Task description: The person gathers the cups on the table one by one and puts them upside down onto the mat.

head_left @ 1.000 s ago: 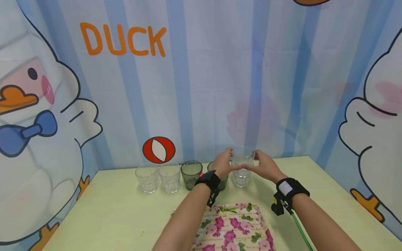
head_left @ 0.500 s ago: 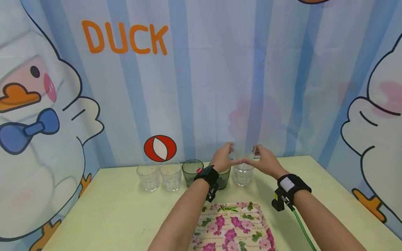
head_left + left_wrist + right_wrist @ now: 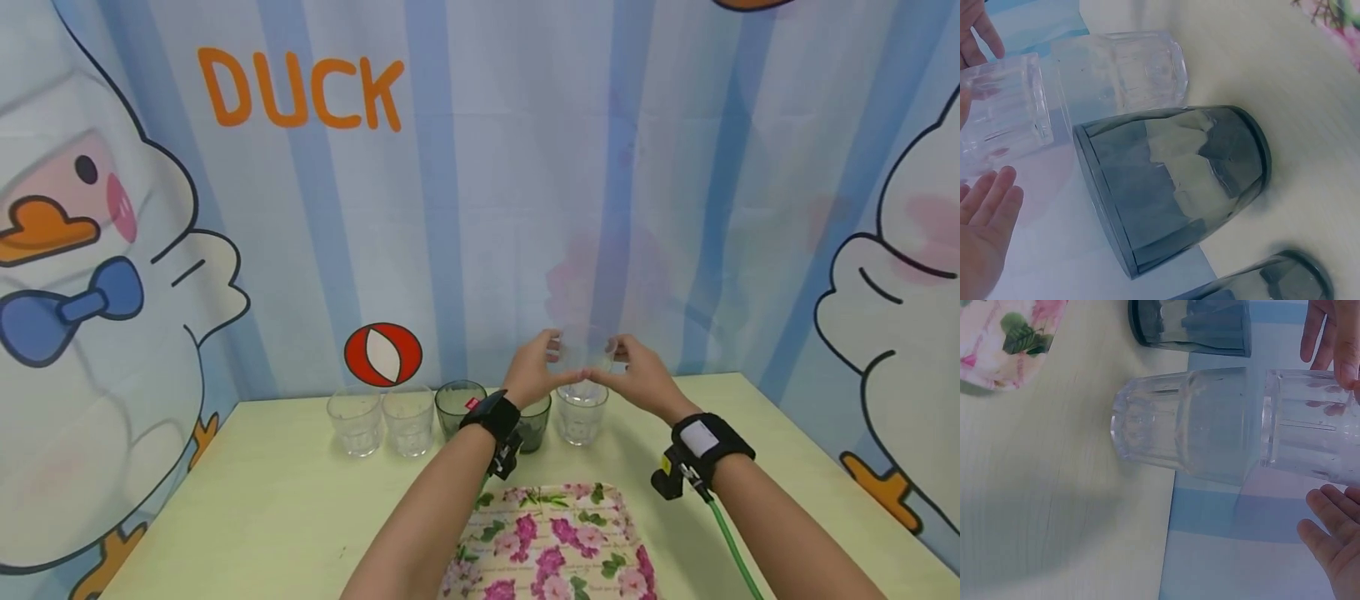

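My left hand (image 3: 531, 372) and right hand (image 3: 639, 380) hold a clear glass (image 3: 587, 354) from both sides, thumbs meeting in front and fingers behind. Directly below it, a second clear glass (image 3: 581, 417) stands upright on the table. Both wrist views show a narrow gap between the raised glass's base (image 3: 1269, 425) and the lower glass's rim (image 3: 1249, 425). Just left of the lower glass is a smoky grey glass (image 3: 1172, 187), partly hidden by my left hand in the head view.
Another grey glass (image 3: 459, 408) and two clear glasses (image 3: 357, 427) (image 3: 408, 425) continue the row to the left. A floral tray (image 3: 555, 533) lies nearer me on the pale table (image 3: 270, 500). A printed curtain (image 3: 510, 208) hangs behind the table.
Both hands have risen with the clear glass, from down in the lower glass to just above its rim. The lower glass and the rest of the row stay in place.
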Demonstrator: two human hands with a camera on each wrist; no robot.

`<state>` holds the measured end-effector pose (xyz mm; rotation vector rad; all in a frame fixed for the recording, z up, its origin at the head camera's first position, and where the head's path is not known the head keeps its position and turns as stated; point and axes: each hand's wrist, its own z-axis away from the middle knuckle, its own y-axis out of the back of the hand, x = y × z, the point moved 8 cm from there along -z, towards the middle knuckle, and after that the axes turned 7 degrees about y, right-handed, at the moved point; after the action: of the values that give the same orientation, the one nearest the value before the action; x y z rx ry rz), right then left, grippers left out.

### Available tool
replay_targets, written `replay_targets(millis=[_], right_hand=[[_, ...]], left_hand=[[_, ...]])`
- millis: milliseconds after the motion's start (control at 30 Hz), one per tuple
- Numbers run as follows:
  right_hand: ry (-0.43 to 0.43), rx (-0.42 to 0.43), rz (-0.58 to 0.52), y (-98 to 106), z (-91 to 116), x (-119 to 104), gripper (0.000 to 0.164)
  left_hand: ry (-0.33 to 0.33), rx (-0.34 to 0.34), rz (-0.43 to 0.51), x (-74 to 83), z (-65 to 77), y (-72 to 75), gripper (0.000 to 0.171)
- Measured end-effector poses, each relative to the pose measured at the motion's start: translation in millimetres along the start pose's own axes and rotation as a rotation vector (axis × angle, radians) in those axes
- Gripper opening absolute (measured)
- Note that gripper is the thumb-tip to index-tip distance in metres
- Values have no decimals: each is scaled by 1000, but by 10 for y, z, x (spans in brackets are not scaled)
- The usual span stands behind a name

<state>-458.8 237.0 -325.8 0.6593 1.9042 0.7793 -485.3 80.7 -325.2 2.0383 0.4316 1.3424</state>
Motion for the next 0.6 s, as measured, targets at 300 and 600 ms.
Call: replay_targets(millis=[300, 600], right_hand=[[3, -3, -10, 21, 69, -118, 74], [1, 16, -13, 56, 89, -281, 73]], left_hand=[[-60, 4, 87, 25, 95, 62, 78], [-37, 3, 165, 34, 187, 167, 77]])
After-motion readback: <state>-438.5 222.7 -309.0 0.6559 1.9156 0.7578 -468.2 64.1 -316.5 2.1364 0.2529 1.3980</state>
